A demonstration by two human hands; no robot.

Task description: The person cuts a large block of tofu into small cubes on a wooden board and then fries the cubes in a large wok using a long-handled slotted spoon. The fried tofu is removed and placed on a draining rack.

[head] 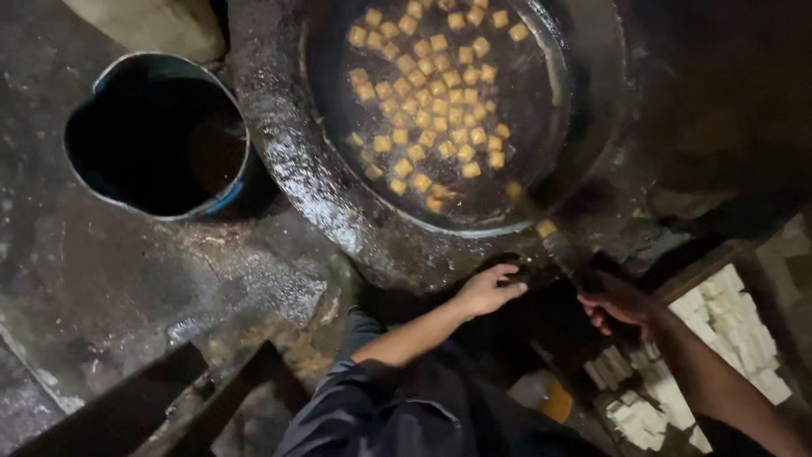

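A wide black wok (592,101) holds dark oil with several golden cubes (431,93) floating in it. My right hand (622,305) is closed around the dark handle of a long tool (567,254), which slants up to the wok's near rim. One cube (545,227) sits by that rim. My left hand (486,289) is just below the greasy wok surround (288,144), its fingers curled on a small dark object (519,276) too dim to identify. White raw cubes (736,326) lie in a wooden tray (706,264) under my right forearm.
A blue-rimmed bucket (156,135) of dark liquid stands left of the wok on the wet grey floor (93,279). Dark wooden frames (169,398) lie at the bottom left. More white blocks (643,419) and a yellow thing (556,399) sit near my legs.
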